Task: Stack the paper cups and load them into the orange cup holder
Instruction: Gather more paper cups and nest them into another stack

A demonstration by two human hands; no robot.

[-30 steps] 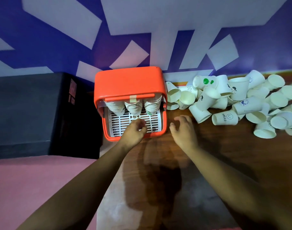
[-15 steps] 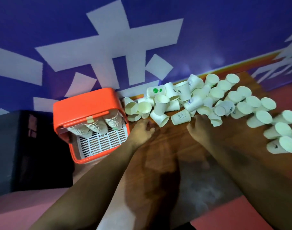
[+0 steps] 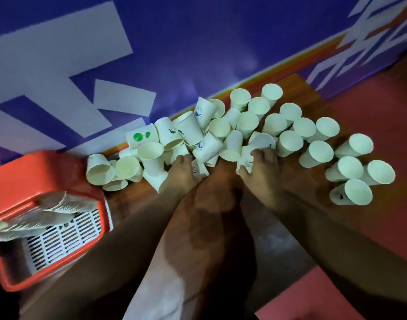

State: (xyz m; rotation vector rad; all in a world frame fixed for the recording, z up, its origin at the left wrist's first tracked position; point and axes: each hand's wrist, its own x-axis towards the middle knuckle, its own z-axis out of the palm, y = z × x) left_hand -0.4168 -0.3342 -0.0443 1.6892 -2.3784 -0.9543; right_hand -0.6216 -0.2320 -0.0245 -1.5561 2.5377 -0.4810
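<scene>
Several white paper cups (image 3: 223, 128) lie in a loose heap on the wooden table (image 3: 288, 179), some tipped over, some standing. My left hand (image 3: 181, 174) reaches into the near edge of the heap, its fingers curled over a lying cup with a smiley print (image 3: 198, 169). My right hand (image 3: 262, 168) grips another printed cup (image 3: 246, 159) between thumb and fingers. The orange cup holder (image 3: 36, 174) stands at the lower left, away from both hands. It carries blurred stacks of cups (image 3: 54, 204) above a white grille (image 3: 59, 239).
More cups stand upright in a group at the right (image 3: 357, 191), close to the table's right edge. A blue wall with white shapes (image 3: 174, 54) runs right behind the heap. Red floor (image 3: 382, 125) lies beyond the table on the right.
The view has swung right, away from the holder. Both hands left the holder's front, moved to the cup heap and now have their fingers on cups.
</scene>
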